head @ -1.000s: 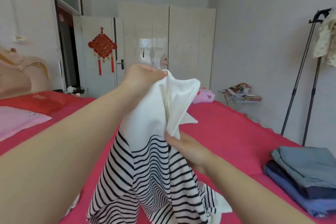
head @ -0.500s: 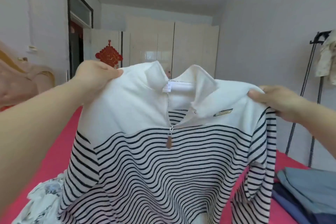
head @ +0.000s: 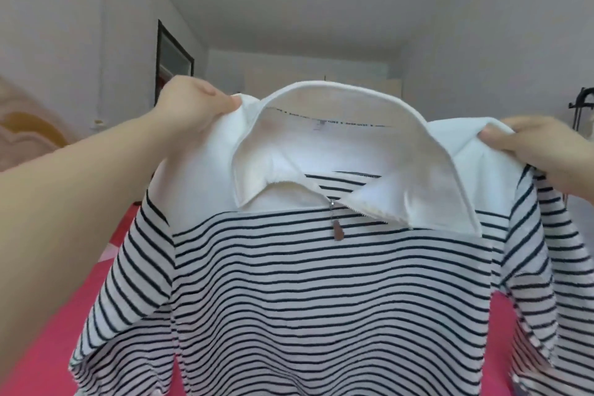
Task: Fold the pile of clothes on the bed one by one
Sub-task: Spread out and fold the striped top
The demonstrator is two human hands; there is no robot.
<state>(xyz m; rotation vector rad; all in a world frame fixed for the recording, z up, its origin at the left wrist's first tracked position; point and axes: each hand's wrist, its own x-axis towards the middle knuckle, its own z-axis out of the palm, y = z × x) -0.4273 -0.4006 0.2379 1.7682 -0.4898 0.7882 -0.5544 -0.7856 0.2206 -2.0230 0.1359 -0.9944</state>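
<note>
A white collared shirt (head: 305,283) with black stripes and a small zipper pull hangs spread out in front of me, filling most of the head view. My left hand (head: 196,103) pinches its left shoulder beside the collar. My right hand (head: 533,144) grips the right shoulder. The striped sleeves dangle at both sides. The shirt hides the rest of the clothes pile.
The red bedspread (head: 96,315) shows below and to the left of the shirt. A headboard (head: 29,135) stands at far left, a dark doorway (head: 173,57) behind, and a black stand (head: 581,103) at the right edge.
The shirt went from bunched in both hands to spread wide by its shoulders, then rose higher and closer to me, its collar now tipped toward the camera.
</note>
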